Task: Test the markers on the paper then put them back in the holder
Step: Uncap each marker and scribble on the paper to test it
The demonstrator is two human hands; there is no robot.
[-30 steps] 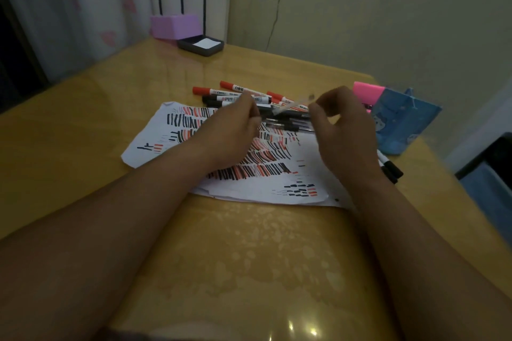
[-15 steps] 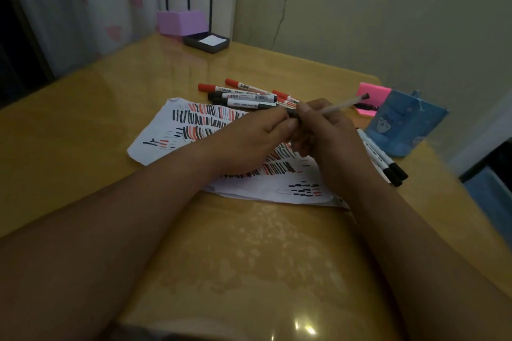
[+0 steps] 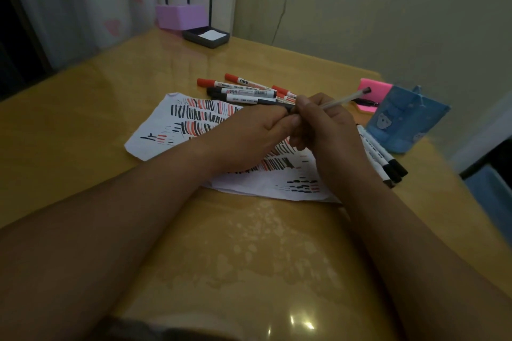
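Observation:
Both hands meet above the white paper (image 3: 155,130), which is covered in black and red test strokes. My right hand (image 3: 324,124) grips a thin white marker (image 3: 343,98) whose dark far end points up-right toward the blue holder (image 3: 404,122). Fingers of my left hand (image 3: 249,133) pinch the marker's dark near end, right against my right hand. A pile of red-capped and black-capped markers (image 3: 243,91) lies just beyond the hands. Several black-capped markers (image 3: 382,158) lie on the table to the right of my right wrist.
A pink sticky-note pad (image 3: 374,91) lies behind the holder near the table's right edge. A purple box (image 3: 180,15) and a black tray with white paper (image 3: 206,36) stand at the far corner by the wall. Bare glossy tabletop lies in front of the paper.
A second ago my hands were apart above the paper. They have come together on the marker, and its far end now points toward the holder.

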